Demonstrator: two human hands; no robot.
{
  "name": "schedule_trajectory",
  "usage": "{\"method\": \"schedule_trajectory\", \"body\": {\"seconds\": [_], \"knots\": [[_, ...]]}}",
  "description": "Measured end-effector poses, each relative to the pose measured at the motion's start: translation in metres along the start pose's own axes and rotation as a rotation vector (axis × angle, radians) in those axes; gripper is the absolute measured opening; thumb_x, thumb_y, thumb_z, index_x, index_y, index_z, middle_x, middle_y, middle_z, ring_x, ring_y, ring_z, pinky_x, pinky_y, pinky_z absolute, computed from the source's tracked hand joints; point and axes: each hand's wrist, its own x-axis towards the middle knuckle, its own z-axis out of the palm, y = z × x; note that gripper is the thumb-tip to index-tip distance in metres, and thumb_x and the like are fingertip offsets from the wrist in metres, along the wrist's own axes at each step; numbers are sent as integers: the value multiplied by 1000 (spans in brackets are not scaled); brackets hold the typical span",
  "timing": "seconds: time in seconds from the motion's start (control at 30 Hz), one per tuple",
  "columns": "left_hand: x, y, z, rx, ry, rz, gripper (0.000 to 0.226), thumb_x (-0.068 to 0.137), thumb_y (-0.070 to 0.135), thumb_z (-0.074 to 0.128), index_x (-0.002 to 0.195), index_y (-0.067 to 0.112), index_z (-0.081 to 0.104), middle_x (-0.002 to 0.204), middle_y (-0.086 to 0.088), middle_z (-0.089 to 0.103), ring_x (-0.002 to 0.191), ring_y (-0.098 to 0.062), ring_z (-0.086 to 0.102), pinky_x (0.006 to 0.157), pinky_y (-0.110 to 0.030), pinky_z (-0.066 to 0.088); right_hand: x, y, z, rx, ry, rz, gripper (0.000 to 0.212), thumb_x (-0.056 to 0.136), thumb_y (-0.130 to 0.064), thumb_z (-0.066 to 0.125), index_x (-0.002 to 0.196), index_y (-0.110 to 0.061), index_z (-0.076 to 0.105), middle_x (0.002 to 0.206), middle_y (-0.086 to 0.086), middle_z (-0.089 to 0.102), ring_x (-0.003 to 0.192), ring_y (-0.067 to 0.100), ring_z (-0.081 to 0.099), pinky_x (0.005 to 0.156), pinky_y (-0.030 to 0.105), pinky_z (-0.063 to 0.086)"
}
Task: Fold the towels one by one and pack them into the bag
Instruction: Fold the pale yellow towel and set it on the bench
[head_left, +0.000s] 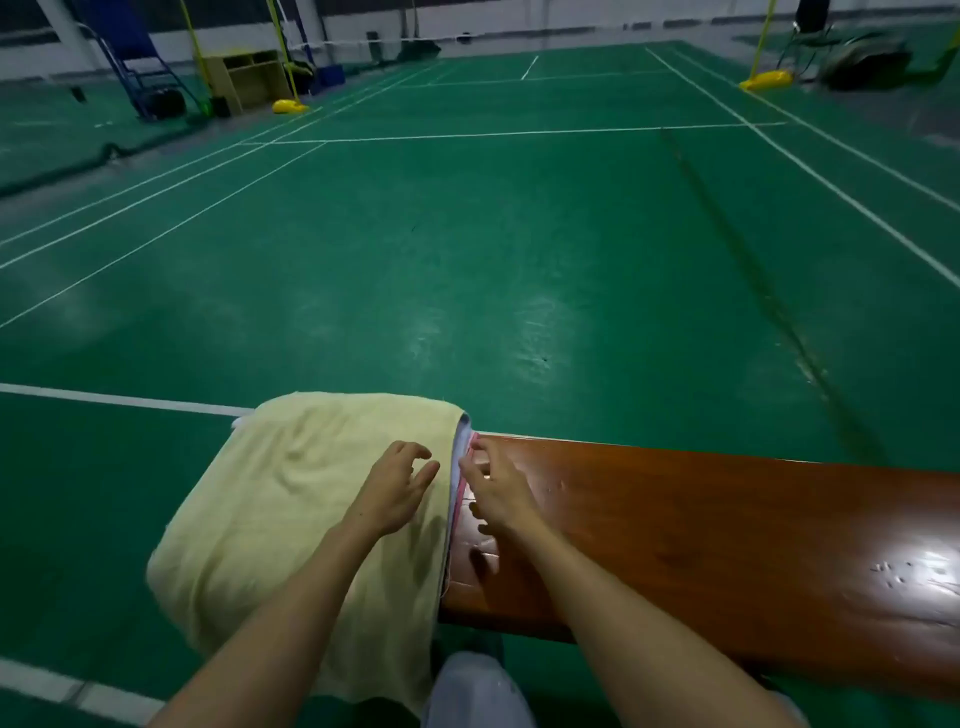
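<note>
My knee (475, 691), in pale grey cloth, sits just below the near edge of the desk (727, 530). The towels are piled on the left end of the desk. The yellow towel (291, 499) lies on top, rumpled, spilling over that end and down the near side.

My left hand (395, 488) hovers over the yellow towel close to the pile's right edge, its fingers (415, 449) apart, loosely bent and holding nothing. I cannot tell whether it touches the cloth. My right hand (501, 493) is on the desk side of that edge, its fingers (480, 447) laid against the stacked hems. Whether they pinch a hem or only touch it, I cannot tell.

I judge the step to be separating the top towel from the ones under it. To do that well I should catch only the yellow hem and keep the lower layers flat on the desk with the other hand. Then I would draw the towel onto the bare wood to the right, where there is room to fold it square.

By the hems I count three towels: the yellow one, a pale towel (457, 447) under it and a pink towel (460, 501) at the bottom. More may be hidden. There are two hands and one desk. I see no bag near the desk.
</note>
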Motion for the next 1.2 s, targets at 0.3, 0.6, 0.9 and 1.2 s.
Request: {"method": "schedule_trajectory", "body": {"seconds": [0.3, 0.6, 0.9, 1.2], "knots": [[4, -3, -1, 36, -24, -14, 31, 99, 27, 49, 126, 11, 55, 127, -5, 53, 93, -10, 52, 83, -21, 42, -4, 1, 15, -20, -144, 82, 47, 101, -26, 48, 145, -26, 33, 138, 11, 54, 96, 22, 58, 75, 32, 53], [3, -7, 2, 53, -33, 18, 29, 101, 26, 46, 123, 11, 57, 122, -6, 57, 91, -9, 52, 82, -20, 41, -5, 1, 17, -77, -140, 35, 51, 98, -22, 56, 144, -25, 35, 130, 9, 58, 98, 26, 64, 67, 26, 55], [1, -10, 0, 61, -35, 38, 29, 101, 25, 46, 123, 11, 56, 123, -5, 56, 92, -9, 52, 80, -18, 39, -5, -3, 23, -128, -174, -3, 50, 97, -21, 59, 141, -27, 38, 127, 7, 60, 97, 28, 66, 71, 27, 56], [0, -16, 0, 71, -39, 55, 29, 101, 26, 46, 124, 13, 56, 123, -4, 57, 93, -8, 52, 82, -18, 41, -3, -5, 20, -161, -189, -13, 51, 96, -21, 59, 143, -23, 39, 127, 6, 59, 99, 29, 66, 77, 31, 56]]}}
